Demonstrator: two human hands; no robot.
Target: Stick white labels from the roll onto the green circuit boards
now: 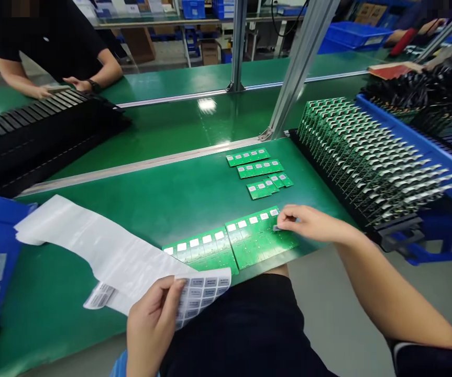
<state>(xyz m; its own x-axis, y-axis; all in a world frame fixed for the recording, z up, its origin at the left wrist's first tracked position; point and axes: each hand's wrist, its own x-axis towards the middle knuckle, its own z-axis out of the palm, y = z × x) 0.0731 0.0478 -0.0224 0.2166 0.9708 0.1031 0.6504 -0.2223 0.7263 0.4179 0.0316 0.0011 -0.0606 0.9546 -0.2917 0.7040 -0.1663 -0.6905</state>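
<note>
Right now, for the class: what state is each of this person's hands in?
Left hand: closed, holding a white sheet of grey labels.
Right hand: pinched, holding a small grey label just above a green circuit board.

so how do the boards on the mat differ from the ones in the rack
The boards on the green mat lie flat, while the boards in the black rack stand on edge, leaning together. The mat boards sit in a few separate groups; the rack boards are packed closely in one long row. Both are green circuit boards with white patches.
</note>
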